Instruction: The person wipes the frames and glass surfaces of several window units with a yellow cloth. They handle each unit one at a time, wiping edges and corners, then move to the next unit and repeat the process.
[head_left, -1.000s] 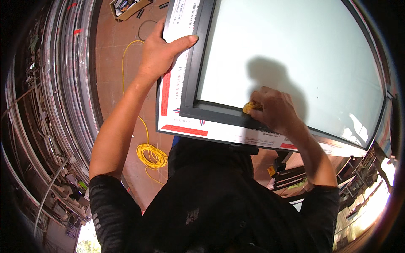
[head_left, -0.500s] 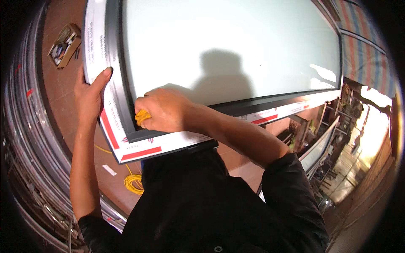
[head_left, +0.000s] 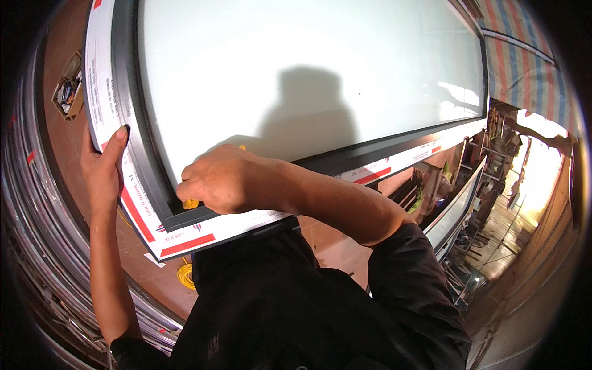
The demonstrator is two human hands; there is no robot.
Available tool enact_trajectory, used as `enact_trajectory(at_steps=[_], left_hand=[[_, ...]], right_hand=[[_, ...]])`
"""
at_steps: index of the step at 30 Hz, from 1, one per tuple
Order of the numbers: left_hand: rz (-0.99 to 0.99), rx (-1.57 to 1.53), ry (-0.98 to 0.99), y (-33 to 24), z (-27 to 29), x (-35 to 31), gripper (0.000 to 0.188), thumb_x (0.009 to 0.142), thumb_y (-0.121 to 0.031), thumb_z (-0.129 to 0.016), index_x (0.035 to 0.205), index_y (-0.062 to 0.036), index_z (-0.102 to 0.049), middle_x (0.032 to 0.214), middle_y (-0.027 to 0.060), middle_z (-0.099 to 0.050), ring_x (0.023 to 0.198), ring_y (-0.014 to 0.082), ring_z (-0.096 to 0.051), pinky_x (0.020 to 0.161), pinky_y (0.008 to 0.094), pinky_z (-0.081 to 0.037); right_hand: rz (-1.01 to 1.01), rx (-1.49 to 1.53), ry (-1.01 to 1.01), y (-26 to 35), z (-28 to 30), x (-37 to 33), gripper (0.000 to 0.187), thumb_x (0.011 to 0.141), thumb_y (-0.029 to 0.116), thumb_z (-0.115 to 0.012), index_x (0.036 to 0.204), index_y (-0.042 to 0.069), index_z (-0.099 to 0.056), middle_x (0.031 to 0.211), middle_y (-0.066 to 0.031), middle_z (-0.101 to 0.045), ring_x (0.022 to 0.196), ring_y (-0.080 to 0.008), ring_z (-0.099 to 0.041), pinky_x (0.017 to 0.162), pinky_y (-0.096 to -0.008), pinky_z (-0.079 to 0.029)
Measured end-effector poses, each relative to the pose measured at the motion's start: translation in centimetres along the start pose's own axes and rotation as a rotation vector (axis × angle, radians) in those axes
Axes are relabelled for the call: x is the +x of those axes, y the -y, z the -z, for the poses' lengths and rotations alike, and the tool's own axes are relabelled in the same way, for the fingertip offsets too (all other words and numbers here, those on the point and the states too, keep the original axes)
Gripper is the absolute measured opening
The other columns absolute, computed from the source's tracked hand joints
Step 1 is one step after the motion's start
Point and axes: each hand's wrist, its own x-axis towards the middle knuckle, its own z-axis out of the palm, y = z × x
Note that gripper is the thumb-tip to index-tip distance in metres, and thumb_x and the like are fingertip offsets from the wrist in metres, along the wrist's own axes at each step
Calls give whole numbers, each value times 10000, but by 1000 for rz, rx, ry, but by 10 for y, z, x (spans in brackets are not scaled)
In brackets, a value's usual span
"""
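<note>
A large framed glass panel stretches away in front of me: a pale glass pane [head_left: 209, 80] in a dark frame [head_left: 125, 80], edged with white and red printed protective film [head_left: 135, 203]. At its left side, my left hand [head_left: 100, 163] is closed around the frame's outer edge, with the thumb on top. My right hand [head_left: 225, 180] is bunched around a yellow cloth [head_left: 190, 203] and presses it into the near left corner, where glass and frame meet. Most of the cloth is hidden under the fingers. My shadow falls across the glass.
Bundled long metal profiles [head_left: 37, 203] line the left side. An open box of small items [head_left: 68, 86] and a coiled yellow cable [head_left: 185, 276] lie on the reddish floor. To the right are another framed panel [head_left: 459, 200], cluttered stock and a striped tarp [head_left: 521, 68].
The panel and both hands now appear lower and farther left in view. My right hand stays at the near left corner, and less of the cloth shows beneath its fingers.
</note>
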Motion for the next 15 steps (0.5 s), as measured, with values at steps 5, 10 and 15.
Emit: enact_trajectory(at_steps=[5,10,15], left_hand=[[25,148,-27,8,14,0,635,933,-215,-778,1427,71,-500,1255,198,-659,1112,230,-655,1003,333,-497],[16,323,-137,30,44,1,816,954,-332,-757,1533,91,-367,1334,258,-622,1232,278,-627,1093,359,-466],[44,457,-203,45,83,6,878,979,-357,-729,1572,98,-269,1406,262,-578,1310,274,-583,1142,339,-433]], right_hand=[[-13,-40,-102,-30,25,-69,167,824,24,-659,979,70,-701,903,-76,-707,873,-264,-716,730,-431,-570],[-385,-250,175,-76,65,-186,161,806,20,-713,921,129,-687,866,-37,-703,852,-235,-717,762,-421,-579],[-769,-219,138,-138,136,-350,195,817,129,-726,1012,136,-734,970,-92,-724,964,-311,-698,852,-428,-559]])
